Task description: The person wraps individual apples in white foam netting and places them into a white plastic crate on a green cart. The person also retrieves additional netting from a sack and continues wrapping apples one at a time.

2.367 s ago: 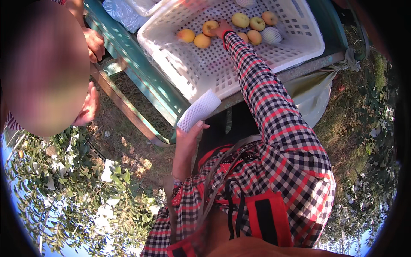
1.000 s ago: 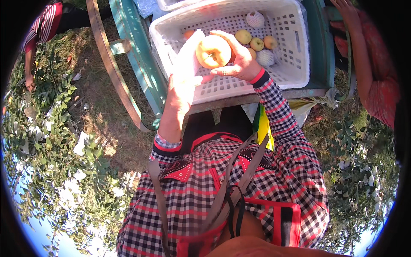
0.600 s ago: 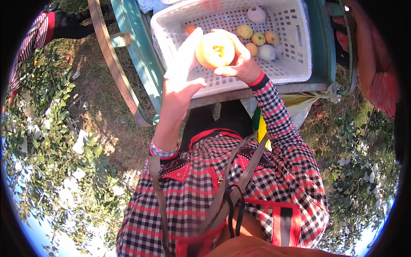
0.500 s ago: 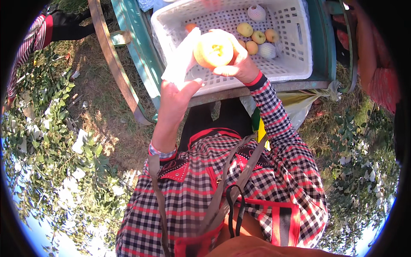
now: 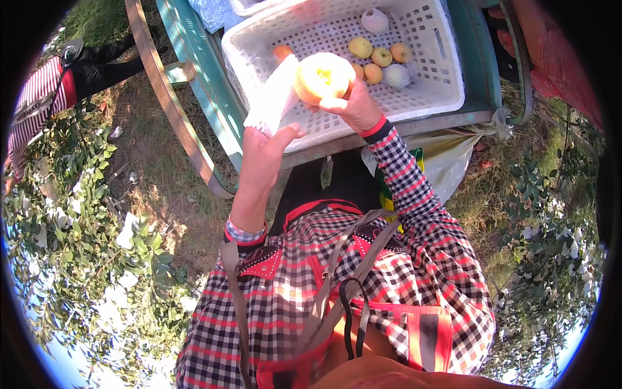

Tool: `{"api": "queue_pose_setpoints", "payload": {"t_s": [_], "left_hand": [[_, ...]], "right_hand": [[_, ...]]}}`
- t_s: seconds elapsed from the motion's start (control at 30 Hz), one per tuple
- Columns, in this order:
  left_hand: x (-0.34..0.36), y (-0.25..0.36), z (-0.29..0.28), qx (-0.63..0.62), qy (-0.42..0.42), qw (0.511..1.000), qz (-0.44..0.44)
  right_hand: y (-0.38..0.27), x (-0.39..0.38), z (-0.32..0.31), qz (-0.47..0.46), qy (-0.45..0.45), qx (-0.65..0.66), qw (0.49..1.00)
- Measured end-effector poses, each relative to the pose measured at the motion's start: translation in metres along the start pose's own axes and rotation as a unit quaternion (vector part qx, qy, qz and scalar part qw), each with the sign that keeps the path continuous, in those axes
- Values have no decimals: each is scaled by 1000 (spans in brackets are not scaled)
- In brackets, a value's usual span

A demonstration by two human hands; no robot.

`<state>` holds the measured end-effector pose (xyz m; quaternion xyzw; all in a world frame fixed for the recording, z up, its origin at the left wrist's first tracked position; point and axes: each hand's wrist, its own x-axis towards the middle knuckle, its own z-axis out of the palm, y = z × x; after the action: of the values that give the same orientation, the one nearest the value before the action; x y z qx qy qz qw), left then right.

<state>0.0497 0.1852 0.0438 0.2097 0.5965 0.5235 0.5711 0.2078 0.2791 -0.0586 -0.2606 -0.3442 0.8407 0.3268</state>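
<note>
Over the white crate's (image 5: pixel 424 109) near side, my right hand (image 5: pixel 360 111) grips a large yellow-orange apple (image 5: pixel 317 78) from its right, thumb along the lower edge. Harsh sunlight bleaches most of the fruit. A white foam fruit net (image 5: pixel 273 97) covers the fingers of my left hand (image 5: pixel 260 154); its thumb sticks out to the right. The net's upper end lies close against the apple's left side. Whether they touch, I cannot tell. Inside the crate are several smaller apples (image 5: pixel 372 73) and two fruits in foam nets (image 5: pixel 375 22). An orange fruit (image 5: pixel 282 52) shows behind the net.
The crate rests in a green metal cart (image 5: pixel 201 78) with a curved rusty rail (image 5: pixel 172 97). Another white container (image 5: pixel 249 5) and blue plastic (image 5: pixel 214 13) lie beyond. A person in stripes (image 5: pixel 42 97) is at left, another in red (image 5: pixel 567 84) at right. Leafy branches (image 5: pixel 84 214) flank me.
My right hand's fingers have slipped down and behind the apple, where more of them were seen along its top right. The crate has shifted slightly left and up in view.
</note>
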Motion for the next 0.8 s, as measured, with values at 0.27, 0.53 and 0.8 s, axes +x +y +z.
{"api": "queue_pose_setpoints", "payload": {"t_s": [0.27,0.53,0.8], "left_hand": [[13,-18,-8,24,20,999,-13],[19,-56,-33,16,24,998,-51],[9,-66,-41,14,103,995,-6]], "right_hand": [[-14,11,-35,-79,108,-10,991],[-64,12,-95,-101,151,59,982],[-78,42,-86,-131,162,-160,965]]}}
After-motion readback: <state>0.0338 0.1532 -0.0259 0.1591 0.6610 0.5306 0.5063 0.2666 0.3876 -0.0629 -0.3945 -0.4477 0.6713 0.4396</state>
